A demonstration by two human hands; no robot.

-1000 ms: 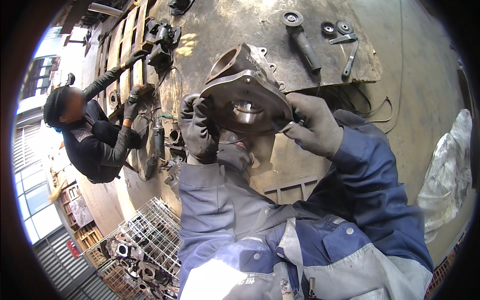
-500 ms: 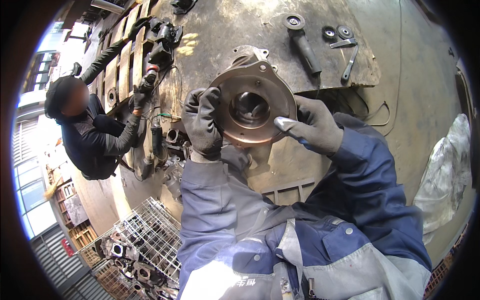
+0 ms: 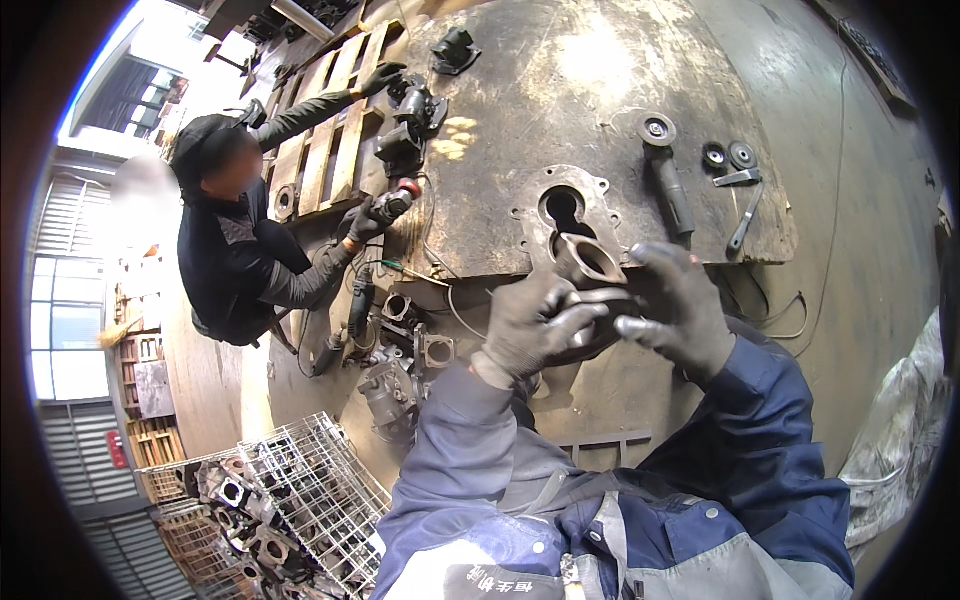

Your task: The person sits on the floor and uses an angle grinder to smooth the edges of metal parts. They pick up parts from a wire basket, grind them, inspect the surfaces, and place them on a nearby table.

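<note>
My left hand [image 3: 535, 325], in a grey work glove, is closed on a flanged metal casting [image 3: 594, 260] in front of my chest. The casting is tilted, so its round flange shows nearly edge-on and its smaller ring-shaped end faces up. My right hand [image 3: 685, 312], gloved too and a little blurred, is beside the casting with fingers curved and spread apart; no firm grip shows. Beyond my hands, a metal housing [image 3: 603, 196] with a round opening and bolt holes around its rim lies at the near edge of the worn table [image 3: 520, 120].
An angle grinder [image 3: 668, 190], two discs [image 3: 741, 155] and a hand wrench [image 3: 745, 220] lie on the table's right. At left a crouching co-worker [image 3: 235, 250] holds a power tool [image 3: 395, 200] beside a wooden pallet [image 3: 340, 130]. Castings fill a wire basket [image 3: 320, 480]; others [image 3: 390, 395] lie nearby.
The casting has turned from face-on to nearly edge-on and come lower and right. My right hand has opened off its rim. The view has shifted, uncovering the housing on the table.
</note>
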